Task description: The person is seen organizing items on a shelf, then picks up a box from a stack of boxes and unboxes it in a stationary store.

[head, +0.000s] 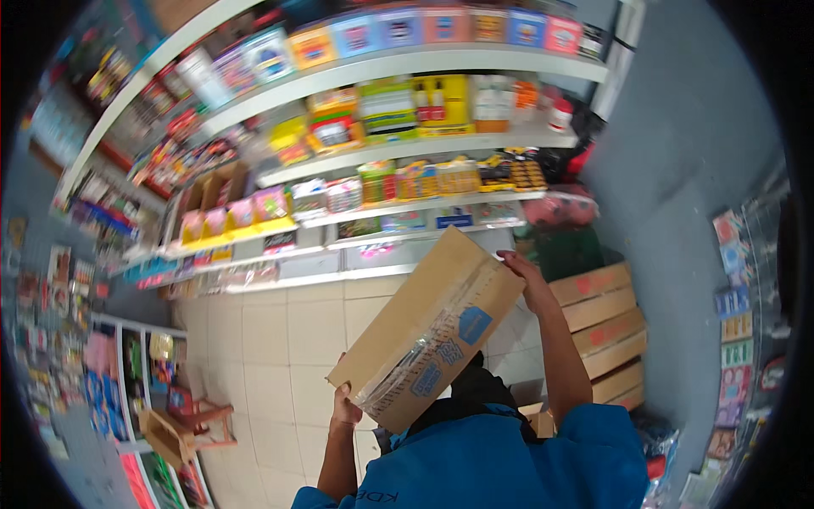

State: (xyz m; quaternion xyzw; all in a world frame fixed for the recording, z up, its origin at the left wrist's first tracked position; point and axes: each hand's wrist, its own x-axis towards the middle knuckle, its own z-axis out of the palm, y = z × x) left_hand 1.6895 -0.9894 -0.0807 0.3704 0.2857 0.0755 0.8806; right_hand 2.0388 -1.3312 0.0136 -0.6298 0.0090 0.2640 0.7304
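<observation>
A long cardboard box (420,324) with blue printing is held tilted in front of my body. Clear tape runs along its seam, and its flaps look closed. My left hand (346,406) grips the lower left end, thumb on the near face and the other fingers partly hidden behind. At the opposite, upper right end, my right hand (526,273) clasps the edge, its fingertips over the corner. Beneath the box lies a tiled floor (267,343), with the shelves a short way ahead.
White shelves (420,146) full of packaged goods span the front. Several cardboard boxes (601,331) are stacked at my right, against a grey wall (674,191). A wooden chair (206,420) and an open carton (166,439) stand at the left, beside another shelf (124,382).
</observation>
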